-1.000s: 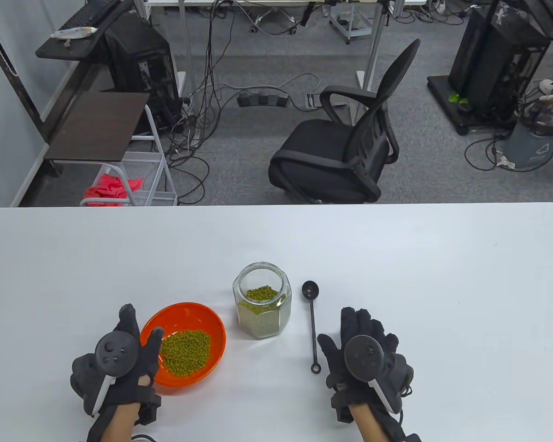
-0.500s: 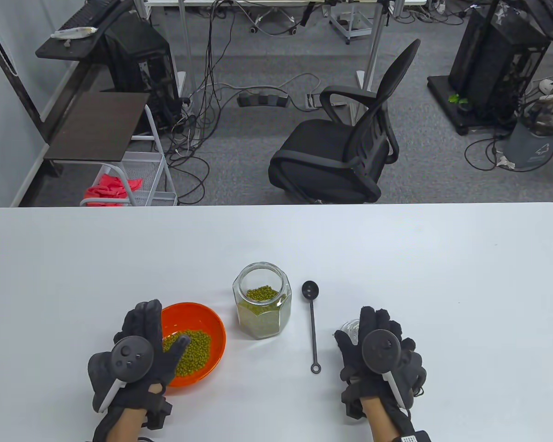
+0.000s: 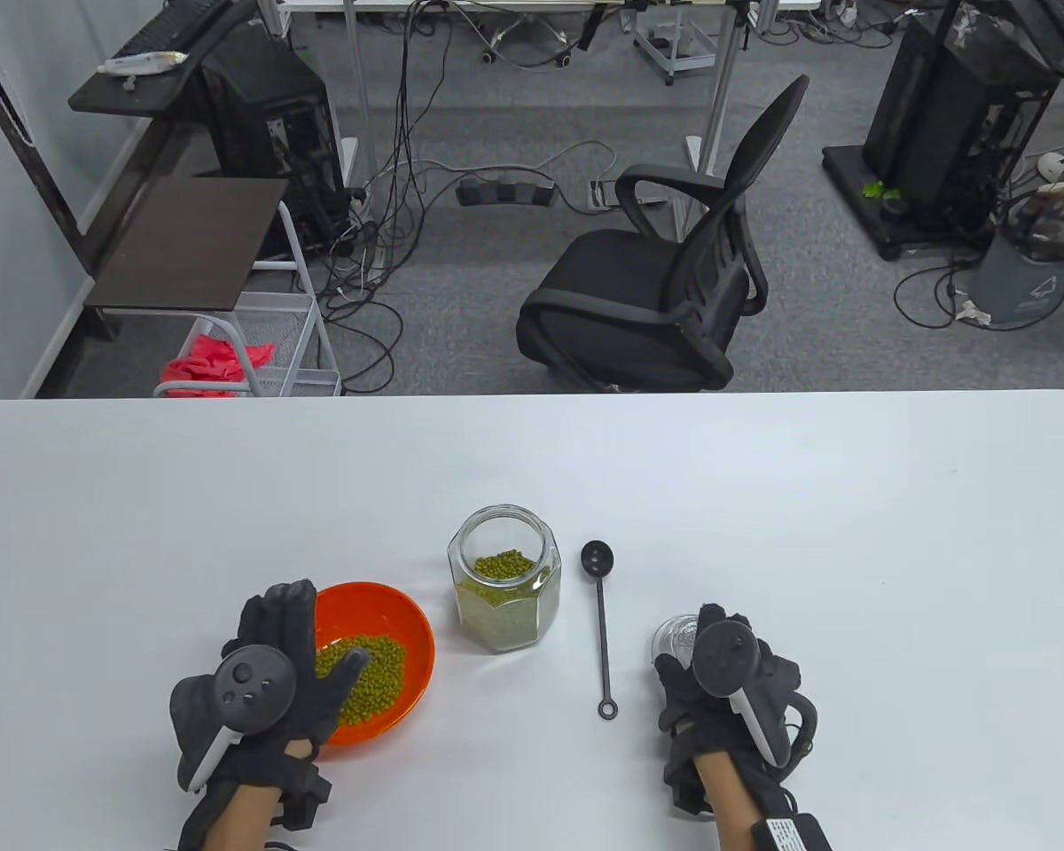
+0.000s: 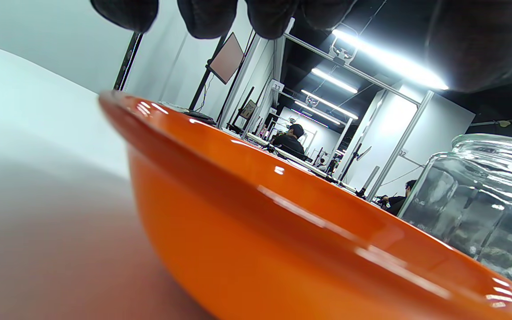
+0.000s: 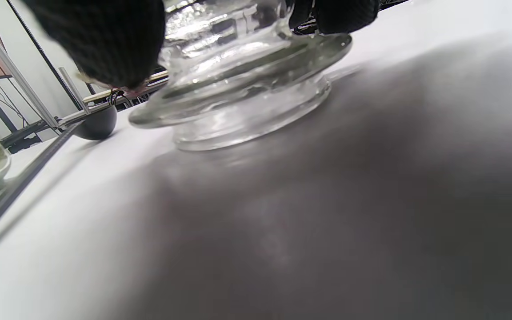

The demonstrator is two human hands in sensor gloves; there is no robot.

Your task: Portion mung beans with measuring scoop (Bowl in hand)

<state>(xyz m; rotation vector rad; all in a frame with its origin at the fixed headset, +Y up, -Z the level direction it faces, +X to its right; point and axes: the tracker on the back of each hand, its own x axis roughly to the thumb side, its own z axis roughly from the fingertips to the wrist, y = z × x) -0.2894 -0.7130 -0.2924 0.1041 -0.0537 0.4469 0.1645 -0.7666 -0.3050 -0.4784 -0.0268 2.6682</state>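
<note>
An orange bowl [image 3: 415, 620] holding mung beans [image 3: 379, 667] stands on the white table at the front left. My left hand [image 3: 319, 628] is spread over its left rim, thumb above the beans; in the left wrist view the fingertips [image 4: 207, 18] hang above the bowl [image 4: 238, 213] without touching it. An open glass jar [image 3: 504, 581] of mung beans stands in the middle. A black measuring scoop [image 3: 602, 634] lies to its right. My right hand [image 3: 699, 640] grips a glass lid [image 3: 672, 635] that rests on the table [image 5: 247, 89].
The jar's shoulder [image 4: 474, 200] shows close behind the bowl in the left wrist view. The scoop's cup [image 5: 98, 124] lies left of the lid in the right wrist view. An office chair [image 3: 665, 292] stands beyond the table's far edge.
My right hand moved right, away from the scoop handle, and curled around the glass lid. My left hand shifted right over the bowl's rim.
</note>
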